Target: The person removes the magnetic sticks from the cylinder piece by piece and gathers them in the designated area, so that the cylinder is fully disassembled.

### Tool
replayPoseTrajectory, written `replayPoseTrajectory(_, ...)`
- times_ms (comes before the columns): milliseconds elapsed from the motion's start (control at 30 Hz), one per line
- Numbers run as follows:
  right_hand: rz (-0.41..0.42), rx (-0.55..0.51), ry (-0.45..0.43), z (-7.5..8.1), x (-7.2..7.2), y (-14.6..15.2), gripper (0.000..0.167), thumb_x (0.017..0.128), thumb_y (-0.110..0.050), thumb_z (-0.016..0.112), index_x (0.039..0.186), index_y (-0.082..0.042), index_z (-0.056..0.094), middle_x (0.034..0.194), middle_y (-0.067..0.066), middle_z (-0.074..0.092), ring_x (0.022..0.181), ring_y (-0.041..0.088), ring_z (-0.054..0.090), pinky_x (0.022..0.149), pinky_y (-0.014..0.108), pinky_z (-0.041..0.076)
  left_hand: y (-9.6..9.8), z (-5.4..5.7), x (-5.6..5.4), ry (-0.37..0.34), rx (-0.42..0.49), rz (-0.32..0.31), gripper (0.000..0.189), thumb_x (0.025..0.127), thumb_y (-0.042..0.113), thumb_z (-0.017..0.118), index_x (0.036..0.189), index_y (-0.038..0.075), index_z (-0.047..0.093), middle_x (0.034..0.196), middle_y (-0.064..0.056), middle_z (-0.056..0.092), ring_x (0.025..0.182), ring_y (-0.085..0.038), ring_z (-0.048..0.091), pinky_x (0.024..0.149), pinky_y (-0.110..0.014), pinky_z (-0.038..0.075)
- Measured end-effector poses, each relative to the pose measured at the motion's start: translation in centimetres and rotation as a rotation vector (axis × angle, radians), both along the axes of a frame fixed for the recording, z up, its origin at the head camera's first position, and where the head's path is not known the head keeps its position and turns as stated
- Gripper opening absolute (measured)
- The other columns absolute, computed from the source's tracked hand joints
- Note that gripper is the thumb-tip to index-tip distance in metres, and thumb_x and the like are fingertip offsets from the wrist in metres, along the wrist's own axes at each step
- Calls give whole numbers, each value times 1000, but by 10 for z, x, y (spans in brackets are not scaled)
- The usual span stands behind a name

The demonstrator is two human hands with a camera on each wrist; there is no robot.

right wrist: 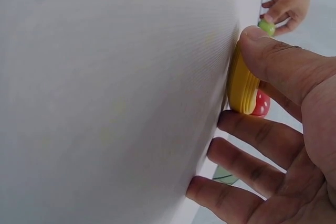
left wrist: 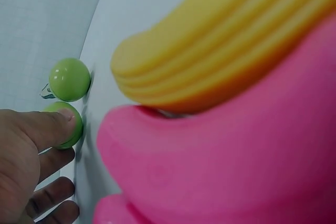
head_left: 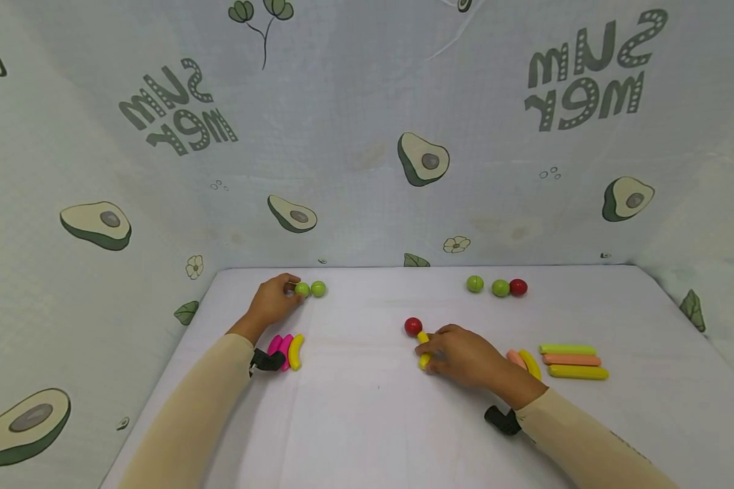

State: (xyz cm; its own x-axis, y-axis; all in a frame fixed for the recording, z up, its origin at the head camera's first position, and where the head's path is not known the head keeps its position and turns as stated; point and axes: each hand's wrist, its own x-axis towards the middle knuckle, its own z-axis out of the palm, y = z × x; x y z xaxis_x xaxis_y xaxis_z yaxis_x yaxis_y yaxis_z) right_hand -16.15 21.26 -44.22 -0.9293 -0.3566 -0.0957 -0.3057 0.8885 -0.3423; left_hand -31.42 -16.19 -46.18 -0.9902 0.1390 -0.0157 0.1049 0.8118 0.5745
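Observation:
At the far left of the table, my left hand [head_left: 273, 301] pinches a small green ball [head_left: 302, 289] between thumb and fingers. A second green ball [left wrist: 70, 80] sits right beside it. Below that hand lie two pink curved pieces [head_left: 286, 350] and a yellow curved, ridged piece [head_left: 295, 352], side by side. Near the middle, my right hand [head_left: 465, 354] holds another yellow ridged piece [right wrist: 241, 85] between thumb and fingers, low at the table. A red ball [head_left: 412, 327] is just beyond that piece's far end; whether they touch I cannot tell.
Two green balls [head_left: 475, 284] and a red ball [head_left: 518, 287] stand at the back right. Right of my right hand lie an orange and a yellow curved piece [head_left: 530, 365], then a stack of green, orange and yellow sticks [head_left: 578, 372]. Printed cloth [head_left: 355, 204] rises behind the white table [head_left: 355, 421].

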Motion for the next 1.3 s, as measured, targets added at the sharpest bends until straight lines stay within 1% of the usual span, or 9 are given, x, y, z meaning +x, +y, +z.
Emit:
replayPoseTrajectory(167,-3,4,0,0,0,0,34,82,-27,87,115,-23,80,121,2,72,122,29,57,96,48,53,0,3,2,-8,6,7,48,95,20,75,139,9,59,133,-14,65,126,-36,56,107,-54,44)
replayPoseTrajectory(333,-6,9,-3,0,1,-1,34,83,-27,87,115,-24,80,121,1,72,123,29,57,96,48,53,0,8,5,16,18,-3,51,95,23,75,141,8,57,137,-15,62,131,-38,53,108,-54,43)
replayPoseTrajectory(467,-6,9,-1,-1,1,-1,34,82,-27,88,115,-24,80,120,1,72,122,29,57,96,48,53,1,14,8,67,31,-32,52,94,22,76,141,8,58,139,-15,60,131,-38,52,108,-53,43)
replayPoseTrajectory(567,-5,11,5,-1,1,-1,34,82,-27,88,115,-24,80,121,2,72,122,29,57,96,47,54,6,18,11,120,33,-61,50,94,19,77,139,8,60,141,-14,59,134,-37,50,111,-53,41)
replayPoseTrajectory(667,-6,13,9,-2,0,-1,35,82,-27,88,116,-24,80,122,2,71,123,29,57,96,47,54,16,21,17,165,27,-96,48,93,17,77,138,9,62,142,-14,59,137,-36,48,113,-53,38)
replayPoseTrajectory(767,-6,12,10,-4,0,-1,34,82,-27,87,116,-24,80,122,2,72,123,29,57,96,48,53,28,24,25,201,27,-135,46,93,19,78,136,10,64,141,-12,59,137,-35,47,113,-53,37)
replayPoseTrajectory(967,1,10,18,-5,0,-1,34,83,-27,87,116,-24,80,122,2,71,123,29,57,96,48,53,55,31,46,227,46,-258,46,93,25,78,134,10,65,141,-8,59,136,-31,48,113,-49,39)
replayPoseTrajectory(1133,-1,14,20,-4,0,-1,34,83,-26,87,116,-24,80,123,3,71,124,30,57,96,47,54,77,29,61,226,54,-340,44,93,26,79,133,13,66,139,-4,61,135,-27,50,111,-46,42)
replayPoseTrajectory(1300,-4,26,12,-4,-1,-1,34,83,-26,87,116,-24,80,124,4,71,124,30,57,96,48,54,98,20,71,155,44,-403,46,95,29,77,137,16,64,139,-1,62,135,-24,50,111,-44,41)
